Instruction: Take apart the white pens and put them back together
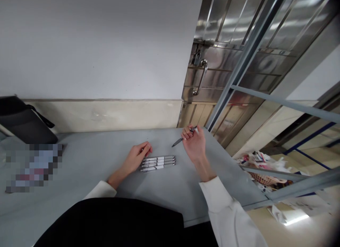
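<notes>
while one grey pen (pixel 184 137) is pinched in the fingers of the right hand (pixel 195 144), four white pens (pixel 158 162) are already laid in a neat row on the counter (pixel 170 194) (the left hand (pixel 136 158) is rested at their ends, fingers curled).

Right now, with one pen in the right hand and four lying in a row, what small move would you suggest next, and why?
Probably lower the right hand toward the table and lay its pen beside the row of pens. That pen is held off the surface, tip down, while the left hand rests at the row's left end, steadying it.
</notes>
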Demonstrator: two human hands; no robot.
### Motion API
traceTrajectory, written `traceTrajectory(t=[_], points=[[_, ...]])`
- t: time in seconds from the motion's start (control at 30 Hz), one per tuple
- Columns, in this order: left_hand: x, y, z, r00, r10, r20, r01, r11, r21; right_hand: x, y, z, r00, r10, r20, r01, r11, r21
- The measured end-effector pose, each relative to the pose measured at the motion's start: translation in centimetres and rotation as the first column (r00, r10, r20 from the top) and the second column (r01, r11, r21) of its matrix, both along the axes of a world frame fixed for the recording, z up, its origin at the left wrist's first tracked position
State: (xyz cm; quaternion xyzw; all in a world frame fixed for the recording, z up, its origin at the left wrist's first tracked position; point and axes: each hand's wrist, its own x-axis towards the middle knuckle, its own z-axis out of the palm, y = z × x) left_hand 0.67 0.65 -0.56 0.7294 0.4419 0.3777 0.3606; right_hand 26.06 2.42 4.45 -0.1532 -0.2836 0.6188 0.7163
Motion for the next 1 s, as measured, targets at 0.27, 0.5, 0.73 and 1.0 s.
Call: traceTrajectory(t=[0.27, 0.5, 0.73, 1.0], points=[[0.01, -0.02, -0.16, 1.000, -0.002, -0.004, 0.002, 1.000, -0.006, 0.01, 0.08, 0.03, 1.000, 0.001, -0.028, -0.001, 1.000, 0.012], [0.05, 0.00, -0.12, 1.000, -0.014, -0.004, 0.014, 1.000, -0.002, 0.19, 0.26, -0.22, 0.999, 0.010, -0.031, -0.009, 1.000, 0.016], [0.15, -0.10, -0.03, 1.000, -0.023, -0.010, 0.023, 1.000, -0.021, 0.41, 0.42, -0.45, 1.000, 0.005, -0.027, -0.004, 1.000, 0.018], [0.08, -0.11, 0.11, 1.000, -0.015, -0.018, 0.015, 1.000, -0.003, 0.21, 0.19, -0.25, 0.998, -0.046, 0.032, 0.045, 0.999, 0.015]])
